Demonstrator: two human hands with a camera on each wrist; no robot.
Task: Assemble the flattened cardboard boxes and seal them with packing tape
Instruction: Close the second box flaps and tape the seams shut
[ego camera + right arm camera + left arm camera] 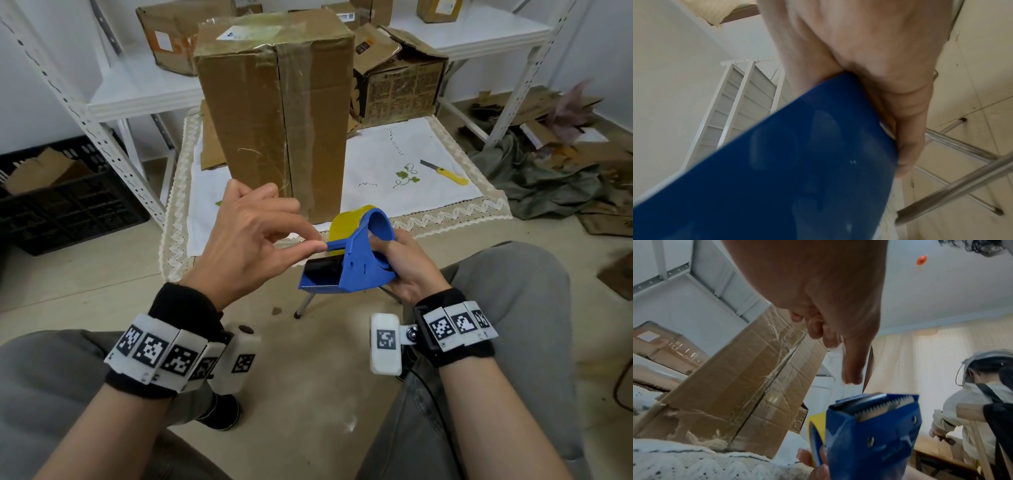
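Observation:
A tall taped cardboard box [274,113] [740,386] stands upright on the cloth-covered low table [394,164]. In front of it my right hand [394,253] [900,129] grips a blue tape dispenser [356,263] [875,434] [787,162] loaded with a yellow tape roll [346,219] [816,418]. The toothed blade end points towards me. My left hand [315,245] [838,345] pinches thumb and fingertip together at the dispenser's front bar, where the tape leaves the roll. The tape end itself is too thin to make out.
A yellow utility knife [445,170] lies on the cloth at the right. A flat cardboard piece [210,144] lies behind the box. White shelving [137,85] holds several worn boxes. A black crate [61,202] sits left; cardboard scraps [565,137] litter the floor right. Another person [972,402] works nearby.

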